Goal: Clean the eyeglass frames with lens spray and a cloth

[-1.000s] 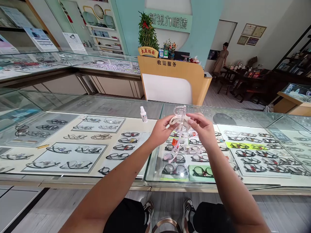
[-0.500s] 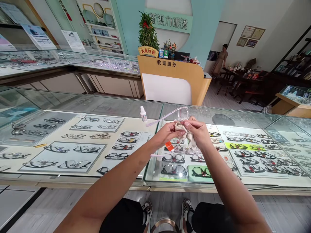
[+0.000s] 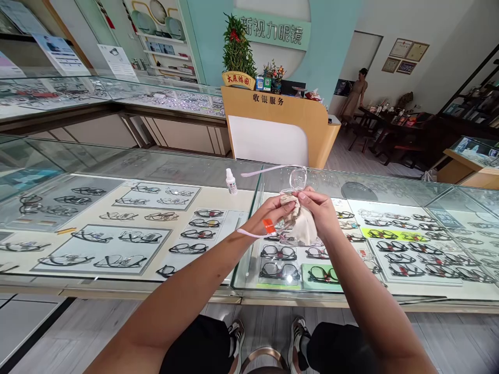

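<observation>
Above the glass counter, both hands are closed around a pair of clear-framed eyeglasses point(image 3: 298, 178) with pale lilac temples. One rim stands up beyond my fingers; the other is hidden by a cream cloth point(image 3: 306, 228). My left hand point(image 3: 276, 212) pinches the cloth over the nearer lens. With thumb and fingers, my right hand point(image 3: 318, 209) grips the frame near its middle, the cloth hanging just below. An orange tag point(image 3: 268, 225) dangles from the nearer temple, which reaches across my left wrist. Left of the hands, a small white bottle point(image 3: 231, 183) stands upright on the counter.
The glass display counter point(image 3: 249, 296) runs across in front of me, with rows of eyeglasses inside. Beyond it stands a wooden cashier desk point(image 3: 323, 135) with a plant point(image 3: 237, 52). A person point(image 3: 354, 96) is at the back right, by a dark table.
The eyeglasses have turned, so the far temple is higher and the near one now crosses my left wrist. The cloth hangs more spread out below my fingers, and the orange tag has risen slightly.
</observation>
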`<state>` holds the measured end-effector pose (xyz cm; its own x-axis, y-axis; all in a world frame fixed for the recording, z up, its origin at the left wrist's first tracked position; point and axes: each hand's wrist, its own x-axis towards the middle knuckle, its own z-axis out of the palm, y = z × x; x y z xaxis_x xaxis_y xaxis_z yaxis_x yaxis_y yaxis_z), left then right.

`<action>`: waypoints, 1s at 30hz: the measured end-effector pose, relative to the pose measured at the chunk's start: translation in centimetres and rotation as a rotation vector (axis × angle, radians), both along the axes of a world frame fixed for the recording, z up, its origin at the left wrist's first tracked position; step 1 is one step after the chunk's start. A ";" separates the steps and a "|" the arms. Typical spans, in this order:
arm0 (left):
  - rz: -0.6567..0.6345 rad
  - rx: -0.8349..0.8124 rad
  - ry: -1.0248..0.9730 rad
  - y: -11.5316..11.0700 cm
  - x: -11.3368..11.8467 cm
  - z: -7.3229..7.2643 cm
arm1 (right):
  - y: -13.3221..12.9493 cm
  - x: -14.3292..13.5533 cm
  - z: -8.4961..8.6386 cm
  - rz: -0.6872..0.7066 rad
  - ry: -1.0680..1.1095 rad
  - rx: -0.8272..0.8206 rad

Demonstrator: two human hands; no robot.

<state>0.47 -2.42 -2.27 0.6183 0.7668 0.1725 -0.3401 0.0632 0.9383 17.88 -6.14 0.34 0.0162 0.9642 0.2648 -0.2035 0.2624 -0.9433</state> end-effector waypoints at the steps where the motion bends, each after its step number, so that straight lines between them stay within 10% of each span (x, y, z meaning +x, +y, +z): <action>1: -0.016 -0.005 -0.005 -0.1 -0.1 0.1 | 0.0 0.0 0.0 -0.005 0.010 -0.007; 14: 0.113 0.052 0.002 0.4 0.4 -0.1 | 0.7 0.1 -0.5 0.012 -0.017 -0.022; 21: 0.343 0.468 0.269 0.4 -1.4 2.1 | 1.0 1.7 0.1 -0.133 0.012 -0.094; 30: 0.515 0.891 0.345 0.7 -2.3 1.6 | 0.6 1.9 0.9 0.450 0.124 -0.465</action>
<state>-1.83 -1.72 -0.69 0.3800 0.6333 0.6742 0.1600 -0.7629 0.6265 19.83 -5.54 1.27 -0.4118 0.8973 -0.1592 -0.3124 -0.3031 -0.9003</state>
